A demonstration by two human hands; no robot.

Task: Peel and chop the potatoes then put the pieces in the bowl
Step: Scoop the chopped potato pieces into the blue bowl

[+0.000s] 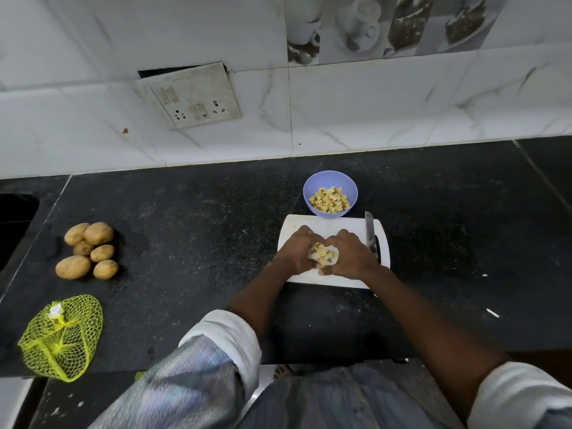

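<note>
We cup our left hand [295, 253] and right hand [348, 255] together around the chopped potato pieces [322, 254] on the cutting board [332, 224], the transfer step, and next must lift them without spilling into the bowl [330, 193] just beyond.

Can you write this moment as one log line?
both hands scoop potato pieces | on board | knife idle | bowl part-filled

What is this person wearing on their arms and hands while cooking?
Both hands, the left hand and the right hand, are bare, with no gloves, rings or watch visible. The forearms are bare too. Pale striped shirt sleeves are rolled up near the elbows, showing white turned-back cuffs.
</note>
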